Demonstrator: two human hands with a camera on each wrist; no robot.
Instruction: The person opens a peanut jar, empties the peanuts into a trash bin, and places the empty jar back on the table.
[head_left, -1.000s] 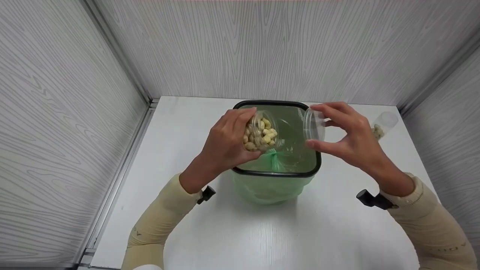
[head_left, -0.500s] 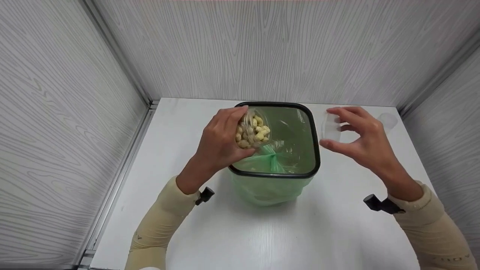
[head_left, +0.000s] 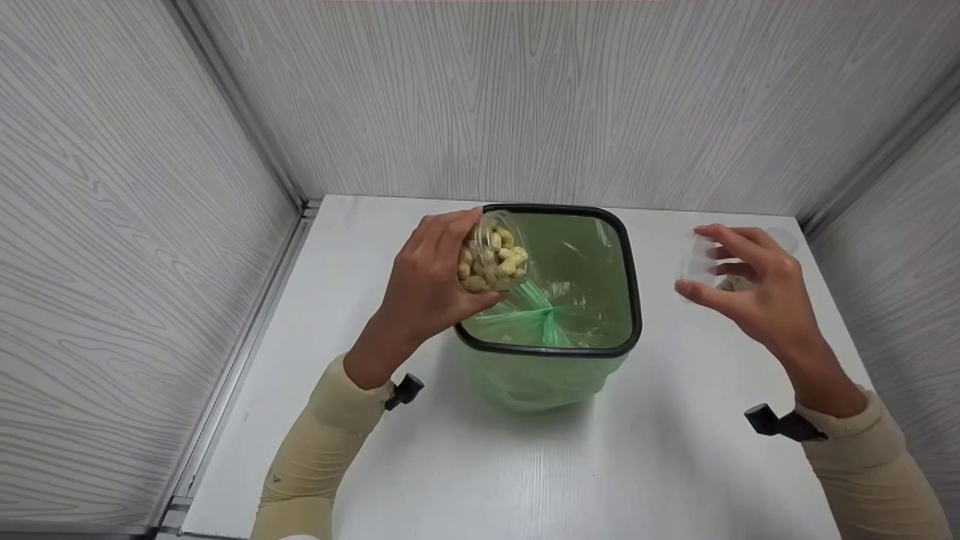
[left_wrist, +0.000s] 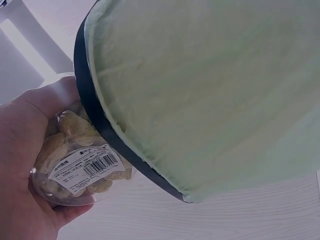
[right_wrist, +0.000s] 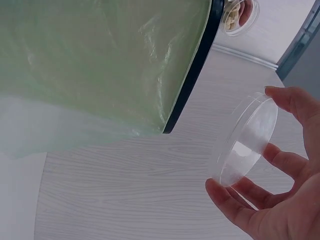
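At the bin (head_left: 536, 382)'s left rim, left-hand (head_left: 429, 276) fingers grip a tilted jar (head_left: 478, 271) of nuts (head_left: 510, 260), its barcoded label (left_wrist: 86, 168) too small to read; farther right, right-hand (head_left: 766, 283) fingers pinch a clear lid (head_left: 699, 262), partly hiding a tub (head_left: 783, 239).

Two bare hands, one left hand (head_left: 427, 281) and one right hand (head_left: 769, 296); two beige fabric sleeves (head_left: 307, 446); two small black wrist-worn cameras (head_left: 407, 389); one clear round plastic jar (head_left: 481, 262) with one white printed paper label (left_wrist: 87, 168); several pale tan nuts (head_left: 513, 261), too overlapped to count; one clear round plastic lid (right_wrist: 247, 142); one square black-rimmed bin (head_left: 636, 289) with one translucent green plastic bag (head_left: 540, 384); one more clear plastic container (head_left: 783, 238), partly hidden; one white table (head_left: 487, 472); three grey wood-grain walls (head_left: 480, 97).
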